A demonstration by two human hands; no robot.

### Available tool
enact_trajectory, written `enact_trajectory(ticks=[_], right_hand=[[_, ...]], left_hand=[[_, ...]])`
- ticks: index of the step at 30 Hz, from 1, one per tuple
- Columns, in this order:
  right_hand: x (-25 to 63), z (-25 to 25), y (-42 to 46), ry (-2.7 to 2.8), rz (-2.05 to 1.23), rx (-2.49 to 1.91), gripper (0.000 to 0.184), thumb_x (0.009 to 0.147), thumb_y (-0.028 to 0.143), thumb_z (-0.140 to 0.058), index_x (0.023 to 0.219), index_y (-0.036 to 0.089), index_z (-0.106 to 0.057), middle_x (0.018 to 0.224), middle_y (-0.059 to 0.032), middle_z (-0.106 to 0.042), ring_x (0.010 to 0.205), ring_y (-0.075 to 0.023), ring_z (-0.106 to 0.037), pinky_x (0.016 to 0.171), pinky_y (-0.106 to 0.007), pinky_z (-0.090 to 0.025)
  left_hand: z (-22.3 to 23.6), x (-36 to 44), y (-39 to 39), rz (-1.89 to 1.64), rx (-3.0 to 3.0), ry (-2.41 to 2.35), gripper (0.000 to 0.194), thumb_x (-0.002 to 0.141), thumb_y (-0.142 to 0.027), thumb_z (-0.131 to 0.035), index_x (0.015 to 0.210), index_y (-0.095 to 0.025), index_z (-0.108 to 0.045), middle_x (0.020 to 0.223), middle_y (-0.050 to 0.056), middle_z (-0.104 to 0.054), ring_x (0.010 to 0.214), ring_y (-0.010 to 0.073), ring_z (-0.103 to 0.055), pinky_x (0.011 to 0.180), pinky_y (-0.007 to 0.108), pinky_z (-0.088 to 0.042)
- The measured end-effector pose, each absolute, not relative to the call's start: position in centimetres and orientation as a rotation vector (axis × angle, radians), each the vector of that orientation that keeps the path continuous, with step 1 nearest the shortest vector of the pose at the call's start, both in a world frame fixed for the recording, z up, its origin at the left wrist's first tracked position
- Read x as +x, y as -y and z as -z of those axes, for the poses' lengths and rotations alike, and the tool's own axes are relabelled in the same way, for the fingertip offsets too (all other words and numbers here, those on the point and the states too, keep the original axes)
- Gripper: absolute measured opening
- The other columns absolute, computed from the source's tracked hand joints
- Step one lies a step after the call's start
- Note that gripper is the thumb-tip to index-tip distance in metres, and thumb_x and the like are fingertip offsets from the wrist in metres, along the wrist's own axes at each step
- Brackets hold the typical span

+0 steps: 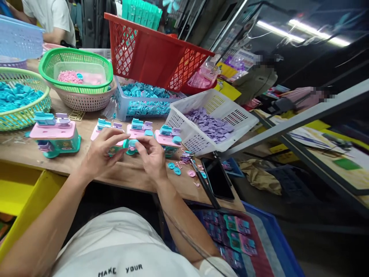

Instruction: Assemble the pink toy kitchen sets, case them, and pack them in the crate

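Observation:
My left hand (106,149) is curled at the left side of a small pink-and-teal toy stall (135,132), its thumb and forefinger closed on the teal edge. From the right, my right hand (152,154) pinches the front of the same stall, by a light-blue round part (132,144). Blue and lilac pieces stand on the stall's pink top. Similar stalls flank it: one toy stall (168,137) to the right, another stall (96,132) partly behind my left hand, and a third stall (54,134) farther left. My fingers hide some of the held stall's front.
Loose blue discs (177,171), small pink pieces and a phone (217,179) lie on the right of the table. Behind stand a white basket (184,129) of lilac parts, a raised red basket (155,57) and a green basket (46,69). Other people are farther back.

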State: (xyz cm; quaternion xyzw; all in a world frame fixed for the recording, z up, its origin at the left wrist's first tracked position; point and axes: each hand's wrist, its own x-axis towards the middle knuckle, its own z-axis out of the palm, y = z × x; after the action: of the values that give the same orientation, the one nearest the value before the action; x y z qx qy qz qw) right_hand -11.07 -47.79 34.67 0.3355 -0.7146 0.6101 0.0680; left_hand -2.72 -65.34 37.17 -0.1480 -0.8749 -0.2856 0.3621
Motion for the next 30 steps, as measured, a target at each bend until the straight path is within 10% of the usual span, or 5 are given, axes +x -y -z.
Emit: enact_trajectory(ticks=[7, 30], right_hand=[[-12.0, -34.6, 53.0, 2.139, -1.829, 1.084, 0.020, 0.095, 0.036, -0.061, 0.102, 0.019, -0.069, 0.101, -0.0060, -0.076, 0.090, -0.0174, -0.071, 0.085, -0.031, -0.057], [-12.2, -33.1, 53.0, 2.147, -1.161, 1.144, 0.016, 0.098, 0.024, -0.059, 0.092, 0.021, -0.073, 0.096, -0.0061, -0.076, 0.096, -0.0204, -0.067, 0.093, -0.036, -0.051]], left_hand=[[-36.4, -4.9, 69.0, 0.996, -0.344, 2.270, 0.029, 0.093, -0.034, -0.060, 0.110, -0.016, -0.075, 0.104, 0.010, -0.070, 0.075, 0.0138, -0.066, 0.067, 0.026, -0.057], [-34.6, -5.1, 69.7, 0.893, -0.240, 2.294, 0.027, 0.094, -0.035, -0.059, 0.101, -0.018, -0.078, 0.098, 0.009, -0.073, 0.095, 0.0224, -0.065, 0.087, 0.039, -0.055]])
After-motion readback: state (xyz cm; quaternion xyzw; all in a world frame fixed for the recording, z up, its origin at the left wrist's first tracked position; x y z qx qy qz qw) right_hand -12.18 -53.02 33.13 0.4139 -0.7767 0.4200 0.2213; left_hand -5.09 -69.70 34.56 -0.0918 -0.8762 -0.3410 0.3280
